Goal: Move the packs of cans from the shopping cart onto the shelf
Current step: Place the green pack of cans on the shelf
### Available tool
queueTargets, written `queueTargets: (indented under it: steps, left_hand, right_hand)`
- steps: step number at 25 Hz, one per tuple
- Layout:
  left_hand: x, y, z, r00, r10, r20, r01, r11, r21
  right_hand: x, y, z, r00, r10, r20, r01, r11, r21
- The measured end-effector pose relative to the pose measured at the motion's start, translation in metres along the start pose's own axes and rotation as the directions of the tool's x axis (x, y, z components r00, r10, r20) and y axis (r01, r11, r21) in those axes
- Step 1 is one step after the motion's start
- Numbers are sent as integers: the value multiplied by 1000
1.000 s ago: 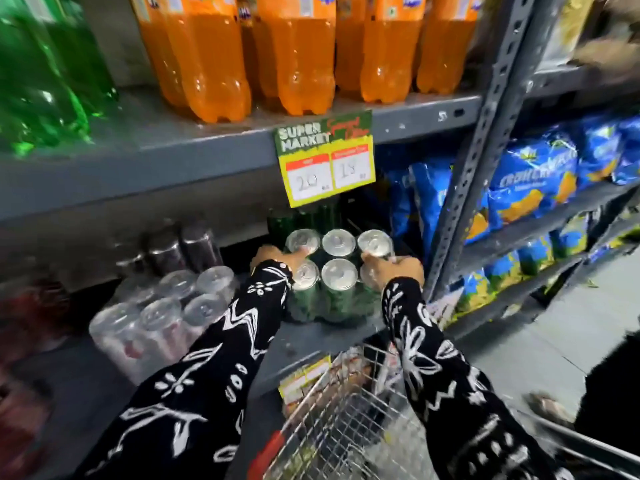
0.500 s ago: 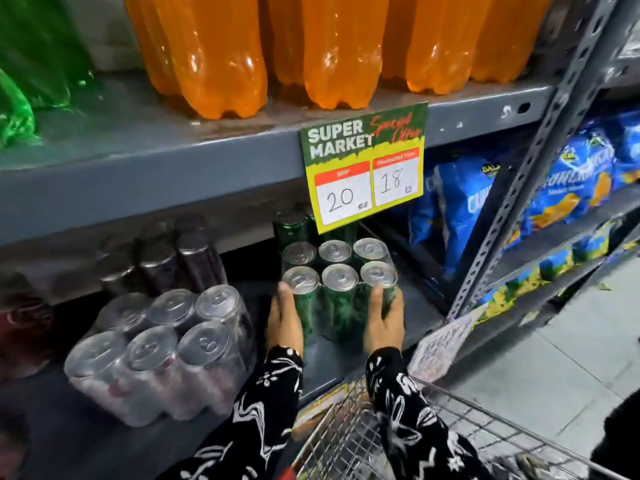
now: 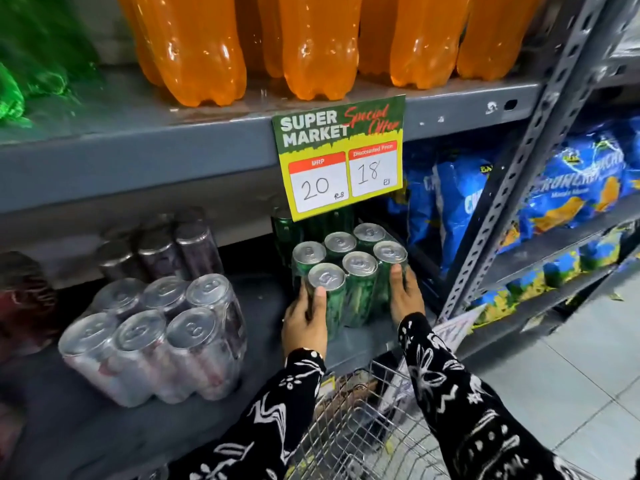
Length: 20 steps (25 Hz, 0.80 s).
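Observation:
A shrink-wrapped pack of green cans (image 3: 356, 282) stands upright on the grey lower shelf (image 3: 263, 306), under a price tag. My left hand (image 3: 304, 323) grips its front left corner, thumb up on the nearest can. My right hand (image 3: 405, 296) presses against the pack's right side. A pack of silver cans (image 3: 156, 337) stands on the same shelf to the left, tilted toward me. The wire shopping cart (image 3: 363, 427) is below my forearms; its contents are hard to make out.
Dark cans (image 3: 162, 247) stand behind the silver pack and more green cans (image 3: 287, 230) behind the held pack. Orange bottles (image 3: 311, 43) fill the upper shelf. A slotted upright (image 3: 512, 188) rises right of the pack, with blue snack bags (image 3: 571, 185) beyond.
My hands have slid from the tops of the green pack down to its sides near the shelf's front. The view has drawn closer to the shelf.

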State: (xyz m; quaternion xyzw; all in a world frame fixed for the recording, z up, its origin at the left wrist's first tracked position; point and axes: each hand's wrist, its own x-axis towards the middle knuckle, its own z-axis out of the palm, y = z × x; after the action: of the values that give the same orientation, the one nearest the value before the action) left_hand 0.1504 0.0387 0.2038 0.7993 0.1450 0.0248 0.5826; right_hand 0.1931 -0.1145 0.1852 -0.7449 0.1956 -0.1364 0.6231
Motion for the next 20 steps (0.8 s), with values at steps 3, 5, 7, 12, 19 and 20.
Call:
queueTargets:
  steps: [3, 5, 7, 12, 19, 20]
  left_hand:
    - [-3, -3, 2, 1000, -9, 2, 9, 998, -65]
    - [-8, -4, 5, 1000, -19, -8, 18, 995, -96]
    - [-12, -4, 5, 999, -28, -20, 26, 997, -79]
    - [-22, -2, 4, 1000, -28, -12, 27, 998, -61]
    - [-24, -8, 6, 1000, -24, -1, 23, 997, -79]
    - [-26, -6, 6, 1000, -29, 7, 29, 997, -66]
  right_hand:
    - [-4, -2, -5, 1000, 5, 22, -5, 1000, 8]
    - [-4, -2, -9, 999, 9, 32, -8, 1000, -27]
    - [-6, 0, -14, 999, -9, 41, 11, 999, -40]
    - [-13, 4, -23, 999, -35, 35, 36, 999, -15]
    - [-21, 3, -25, 998, -45, 35, 44, 999, 26]
    - [-23, 1, -23, 999, -35, 23, 35, 999, 26]
